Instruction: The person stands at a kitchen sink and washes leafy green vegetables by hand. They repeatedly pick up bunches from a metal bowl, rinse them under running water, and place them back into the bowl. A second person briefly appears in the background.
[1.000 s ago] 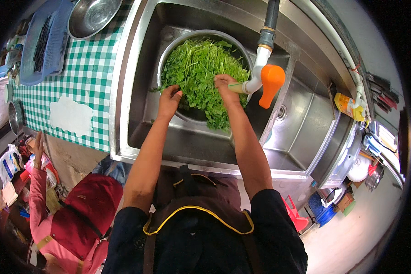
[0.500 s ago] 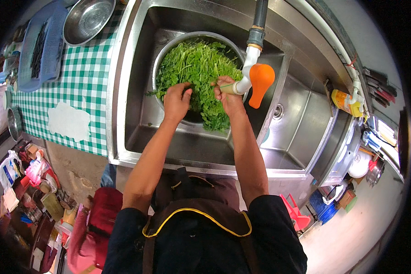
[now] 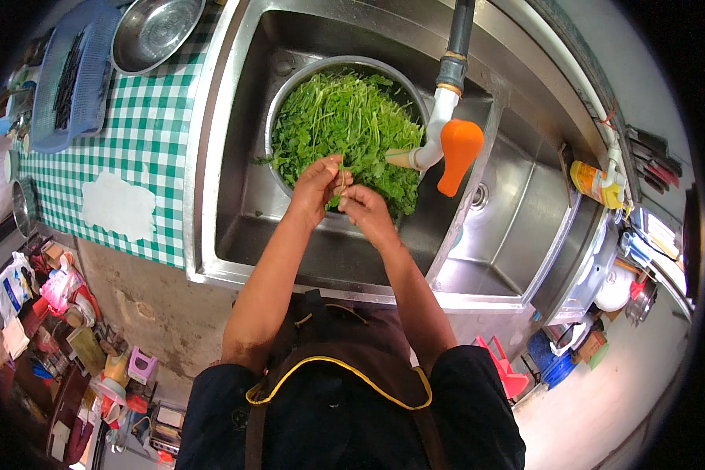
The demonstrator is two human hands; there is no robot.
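A big round metal basin [image 3: 272, 117] heaped with leafy green herbs [image 3: 329, 106], which look like coriander, sits in the left sink bowl [image 3: 239, 180]. At the basin's near rim my left hand [image 3: 313, 192] and my right hand [image 3: 368, 213] meet with fingers pinched. A thin herb stem [image 3: 343, 182] runs between them, its leafy end hanging by the right fingertips. A white tap [image 3: 433, 141] with an orange handle [image 3: 460, 157] reaches over the basin's right side, just beyond my right hand.
Right of the divider lies a second sink bowl [image 3: 517, 211] with a drain. To the left, a green checked cloth [image 3: 145, 117] carries a blue plastic basket [image 3: 94, 86] and a metal bowl [image 3: 157, 35]. A yellow bottle [image 3: 595, 184] stands at the right.
My hands have come together toward the basin's near rim, the right one leaving the tap's side. The person in red at the lower left is out of view.
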